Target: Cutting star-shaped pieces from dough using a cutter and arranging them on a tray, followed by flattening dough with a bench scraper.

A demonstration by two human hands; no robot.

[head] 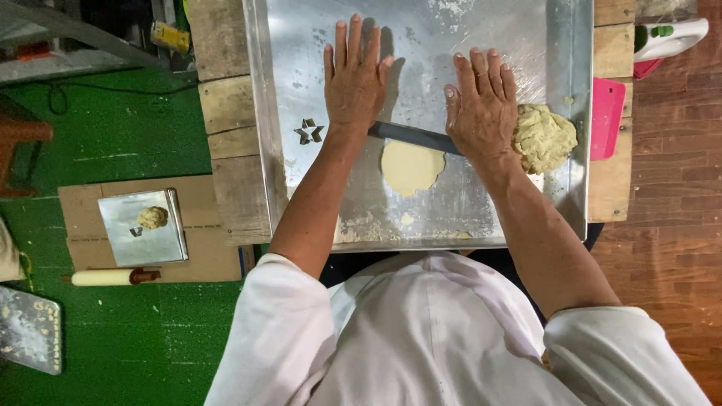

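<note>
On tray point(278, 90), L hand point(353, 79) & R hand point(481, 113) fingers flat, wide on rolling pin point(410, 137).

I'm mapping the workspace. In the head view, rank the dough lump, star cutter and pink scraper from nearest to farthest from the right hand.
From the right hand:
1. Dough lump, touching its right side.
2. Pink scraper, farther right, off the tray.
3. Star cutter, far left, past the left hand.

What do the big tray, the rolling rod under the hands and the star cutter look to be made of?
Tray: bare sheet metal, probably aluminium or steel, dull silver with glare and flour smears. Rolling rod: dark grey, smooth and matte, possibly plastic pipe or metal; the look leaves it open. Star cutter: thin dark strip bent into an open star, likely metal.
</note>
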